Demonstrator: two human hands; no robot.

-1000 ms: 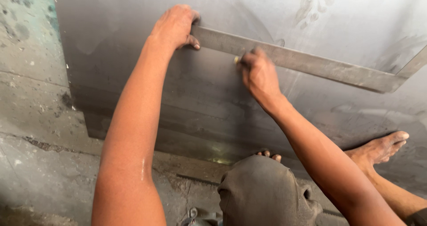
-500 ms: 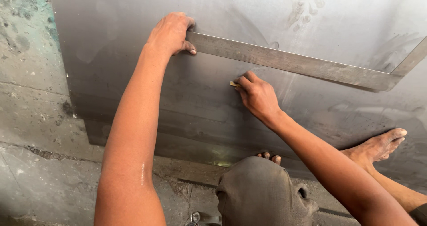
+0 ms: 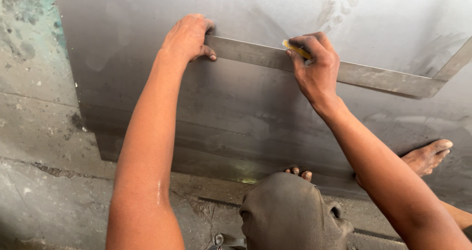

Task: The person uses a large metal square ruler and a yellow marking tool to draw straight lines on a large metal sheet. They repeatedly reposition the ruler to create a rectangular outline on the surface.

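A large grey metal sheet lies on the floor in front of me. A long flat metal square rests across it, its second arm running off at the upper right. My left hand presses down on the left end of the square. My right hand lies over the square near its middle and pinches a small yellow marker at the square's upper edge, its tip against the sheet.
Rough stained concrete floor lies to the left of the sheet. My bent knee in dark cloth is at the bottom centre. A bare foot rests on the sheet at the right, toes at its near edge.
My right hand has moved up from below the square to its upper edge with the marker. My left hand has stayed on the square's left end.
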